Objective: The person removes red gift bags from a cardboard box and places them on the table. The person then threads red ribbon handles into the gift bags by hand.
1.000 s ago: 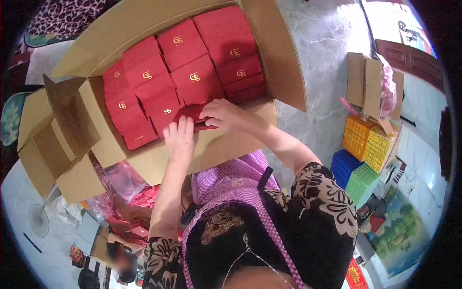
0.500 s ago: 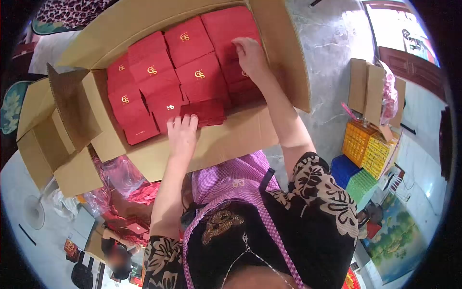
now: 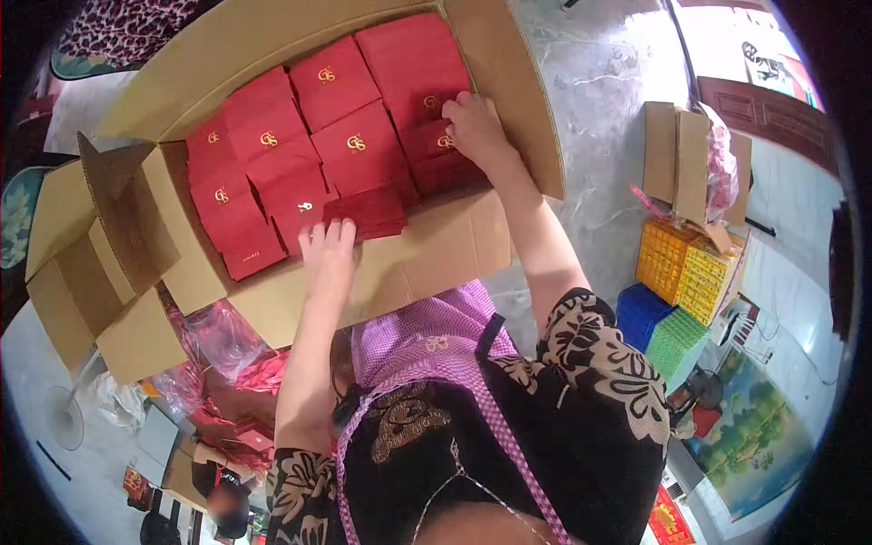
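Note:
Rows of flat red pouches [image 3: 361, 150] with gold "GS" letters fill a large cardboard box [image 3: 509, 54]. My left hand [image 3: 327, 256] lies at the box's near side, its fingers slightly spread over the edge of a darker red pouch stack [image 3: 372, 214]; its thumb is hidden. Farther right, my right hand [image 3: 477, 134] rests against the right column of pouches [image 3: 418, 59], beside the box wall. Its fingers are curled and close together, touching the pouches near a gold logo. Whether a pouch is between those fingers I cannot tell.
Open flaps [image 3: 118, 218] stick out at the box's left. Plastic-wrapped red goods [image 3: 227, 341] lie below them. Another person [image 3: 227, 495] is at the lower left. Coloured crates [image 3: 668, 263] and a smaller carton [image 3: 677, 154] stand at the right.
My right hand has come nearer along the right column, uncovering a gold logo. My left hand stays at the same stack. The whole view has shifted slightly.

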The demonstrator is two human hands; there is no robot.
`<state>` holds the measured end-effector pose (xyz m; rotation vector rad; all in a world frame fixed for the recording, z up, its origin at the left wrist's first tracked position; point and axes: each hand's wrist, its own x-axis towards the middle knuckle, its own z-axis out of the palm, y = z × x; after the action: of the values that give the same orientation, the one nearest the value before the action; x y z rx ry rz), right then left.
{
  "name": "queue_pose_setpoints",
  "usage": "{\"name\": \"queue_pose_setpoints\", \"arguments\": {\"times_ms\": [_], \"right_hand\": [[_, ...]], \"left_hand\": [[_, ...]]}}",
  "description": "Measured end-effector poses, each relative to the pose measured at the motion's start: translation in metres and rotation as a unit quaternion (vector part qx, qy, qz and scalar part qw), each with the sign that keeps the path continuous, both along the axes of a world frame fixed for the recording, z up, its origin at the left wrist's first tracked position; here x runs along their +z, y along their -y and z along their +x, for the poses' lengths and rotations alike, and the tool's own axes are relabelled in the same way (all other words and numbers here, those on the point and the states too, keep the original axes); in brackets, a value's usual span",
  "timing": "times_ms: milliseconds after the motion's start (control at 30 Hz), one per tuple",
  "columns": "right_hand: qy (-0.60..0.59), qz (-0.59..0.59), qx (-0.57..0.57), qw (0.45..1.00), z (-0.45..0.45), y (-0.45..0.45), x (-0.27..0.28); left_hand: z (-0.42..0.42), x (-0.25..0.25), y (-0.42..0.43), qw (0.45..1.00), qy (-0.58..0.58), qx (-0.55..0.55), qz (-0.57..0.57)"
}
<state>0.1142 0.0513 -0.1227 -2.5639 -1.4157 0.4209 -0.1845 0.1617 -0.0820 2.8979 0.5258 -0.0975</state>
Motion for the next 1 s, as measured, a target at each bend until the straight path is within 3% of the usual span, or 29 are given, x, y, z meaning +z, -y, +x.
{"name": "queue_pose_setpoints", "arguments": {"times_ms": [233, 433, 533, 600, 933, 1000], "right_hand": [[-0.081, -0.023, -0.006, 0.996, 0.015, -0.008, 0.013], [0.052, 0.115, 0.071, 0.989, 0.029, -0.027, -0.011], [0.084, 0.101, 0.064, 0.989, 0.030, -0.027, -0.007], [-0.003, 0.020, 0.048, 0.999, 0.031, -0.022, 0.007], [-0.033, 0.058, 0.019, 0.998, 0.010, -0.005, 0.036], [-0.050, -0.078, 0.050, 0.994, 0.001, -0.005, 0.066]], "left_hand": [[-0.002, -0.005, -0.001, 1.000, -0.011, 0.000, -0.002], [-0.002, -0.004, 0.003, 0.999, 0.021, 0.022, -0.024], [-0.001, -0.001, 0.004, 0.999, 0.022, 0.024, -0.030], [0.000, -0.003, 0.004, 0.998, 0.026, 0.034, -0.037], [-0.002, -0.010, 0.004, 0.998, 0.062, 0.025, -0.014], [-0.001, -0.011, 0.002, 0.997, 0.069, 0.023, -0.010]]}}
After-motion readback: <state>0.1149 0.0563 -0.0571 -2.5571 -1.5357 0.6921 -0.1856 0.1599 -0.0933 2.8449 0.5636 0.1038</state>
